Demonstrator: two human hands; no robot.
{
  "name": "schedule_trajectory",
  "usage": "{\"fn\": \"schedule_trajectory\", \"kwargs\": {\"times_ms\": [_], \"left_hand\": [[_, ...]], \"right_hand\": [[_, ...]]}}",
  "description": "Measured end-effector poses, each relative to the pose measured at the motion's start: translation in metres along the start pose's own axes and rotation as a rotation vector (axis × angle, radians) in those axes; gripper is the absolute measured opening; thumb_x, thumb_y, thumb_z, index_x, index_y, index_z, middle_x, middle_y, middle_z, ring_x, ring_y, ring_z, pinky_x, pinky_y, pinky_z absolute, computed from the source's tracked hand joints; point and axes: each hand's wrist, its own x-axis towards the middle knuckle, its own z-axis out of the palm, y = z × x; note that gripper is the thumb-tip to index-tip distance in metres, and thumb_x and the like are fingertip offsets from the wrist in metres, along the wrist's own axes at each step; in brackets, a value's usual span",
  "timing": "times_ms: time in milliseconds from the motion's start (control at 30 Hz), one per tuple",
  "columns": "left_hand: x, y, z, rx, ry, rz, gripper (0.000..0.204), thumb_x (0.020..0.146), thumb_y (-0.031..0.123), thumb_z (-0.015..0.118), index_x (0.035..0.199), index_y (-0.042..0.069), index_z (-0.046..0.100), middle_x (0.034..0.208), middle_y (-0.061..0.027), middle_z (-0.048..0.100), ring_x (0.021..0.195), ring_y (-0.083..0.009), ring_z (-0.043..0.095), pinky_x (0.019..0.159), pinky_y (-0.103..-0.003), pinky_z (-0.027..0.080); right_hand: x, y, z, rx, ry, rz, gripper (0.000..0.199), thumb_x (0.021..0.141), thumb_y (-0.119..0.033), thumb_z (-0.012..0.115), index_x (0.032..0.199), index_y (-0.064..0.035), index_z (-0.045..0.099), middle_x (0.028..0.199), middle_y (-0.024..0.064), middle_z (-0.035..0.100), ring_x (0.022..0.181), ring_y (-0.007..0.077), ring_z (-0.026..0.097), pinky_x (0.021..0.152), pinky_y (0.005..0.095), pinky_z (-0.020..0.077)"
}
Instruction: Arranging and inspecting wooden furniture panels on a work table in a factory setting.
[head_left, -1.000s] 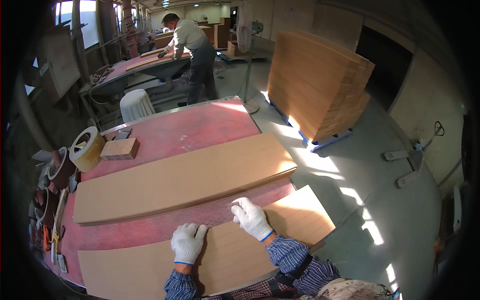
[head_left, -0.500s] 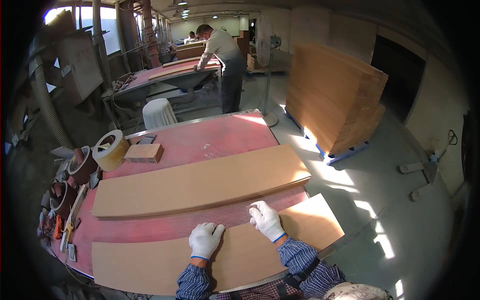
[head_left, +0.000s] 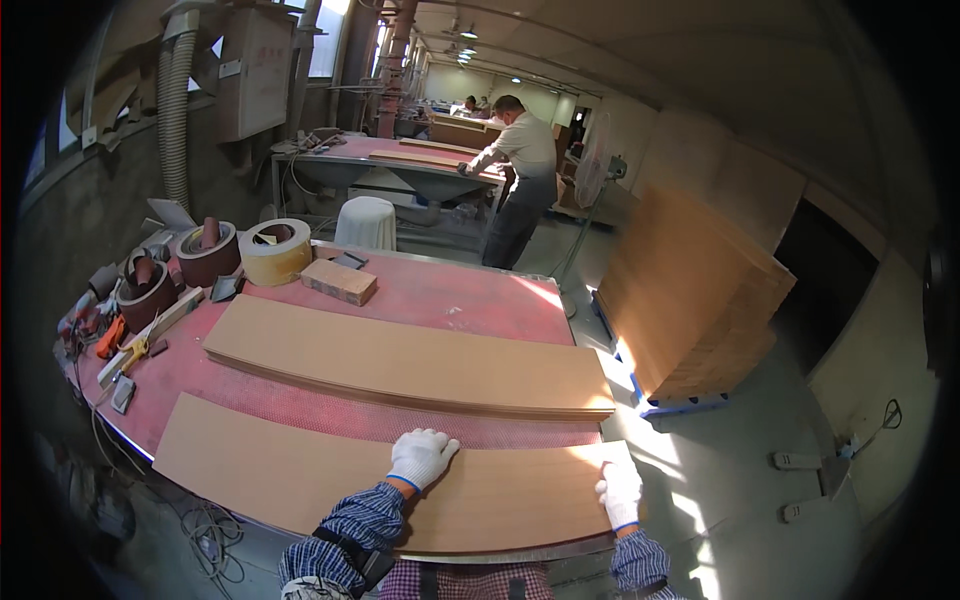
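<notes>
A long, flat light-brown wooden board [head_left: 290, 465] lies along the near edge of the red-topped table. My left hand [head_left: 422, 457], in a white knit glove, is at the middle of the board's far edge, with its fingers bent over that edge. At the board's right end, my gloved right hand [head_left: 622, 490] grips the end; part of its fingers is hidden. Just beyond lies a low stack of similar boards [head_left: 410, 360], apart from the near board by a strip of red tabletop [head_left: 350, 425].
Abrasive belt rolls [head_left: 208, 255], a tape-like roll [head_left: 276, 252] and a brick-like block [head_left: 340, 282] sit at the far left. A tall board stack [head_left: 690, 290] stands on a blue pallet at right. Behind, a person [head_left: 520, 170] works at another table near a fan [head_left: 593, 165].
My right hand has moved right, from the board's far edge to its right end. The left hand stays near the middle of the far edge. My view has turned and shifted.
</notes>
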Motion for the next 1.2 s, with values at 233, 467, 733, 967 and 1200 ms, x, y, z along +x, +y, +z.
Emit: {"fn": "schedule_trajectory", "kwargs": {"times_ms": [233, 467, 733, 967, 1200], "left_hand": [[0.001, 0.003, -0.004, 0.002, -0.082, 0.065, 0.048, 0.099, 0.048, 0.046, 0.092, 0.009, 0.073, 0.096, -0.015, 0.071, 0.093, -0.032, 0.068, 0.084, -0.044, 0.053], [0.012, -0.009, -0.011, -0.105, -0.179, 0.132, 0.052, 0.097, 0.053, 0.047, 0.096, 0.008, 0.073, 0.099, -0.0146, 0.071, 0.098, -0.0336, 0.066, 0.087, -0.044, 0.052], [0.011, -0.023, -0.004, -0.147, -0.056, 0.242, 0.045, 0.095, 0.047, 0.052, 0.088, 0.008, 0.071, 0.092, -0.0151, 0.07, 0.091, -0.0329, 0.067, 0.082, -0.044, 0.053], [0.01, -0.023, 0.002, -0.195, -0.062, 0.213, 0.042, 0.095, 0.044, 0.053, 0.085, 0.007, 0.07, 0.088, -0.0154, 0.069, 0.089, -0.0347, 0.066, 0.08, -0.046, 0.053], [0.011, -0.027, 0.009, -0.191, -0.01, 0.235, 0.039, 0.094, 0.042, 0.056, 0.081, 0.007, 0.07, 0.082, -0.0156, 0.069, 0.083, -0.0358, 0.066, 0.077, -0.046, 0.054]], "right_hand": [[0.026, 0.086, -0.064, -0.707, 0.307, -0.595, 0.02, 0.095, -0.024, 0.054, 0.093, -0.0053, 0.061, 0.077, 0.016, 0.065, 0.066, 0.0327, 0.065, 0.062, 0.0442, 0.0518], [-0.001, 0.062, -0.032, -0.809, 0.555, -0.57, 0.016, 0.096, -0.024, 0.056, 0.101, -0.0099, 0.06, 0.081, 0.019, 0.066, 0.072, 0.0393, 0.066, 0.065, 0.0471, 0.052], [-0.001, 0.059, -0.028, -0.785, 0.558, -0.517, 0.02, 0.099, -0.028, 0.051, 0.101, -0.0093, 0.059, 0.089, 0.0192, 0.067, 0.081, 0.0409, 0.065, 0.071, 0.0491, 0.0509], [-0.003, 0.061, -0.027, -0.842, 0.555, -0.498, 0.02, 0.099, -0.027, 0.051, 0.103, -0.009, 0.059, 0.09, 0.0187, 0.067, 0.081, 0.0402, 0.066, 0.072, 0.0482, 0.0515], [0.004, 0.065, -0.029, -0.893, 0.594, -0.583, 0.019, 0.097, -0.027, 0.053, 0.102, -0.0093, 0.058, 0.076, 0.018, 0.066, 0.069, 0.0388, 0.067, 0.063, 0.0482, 0.0524]]}}
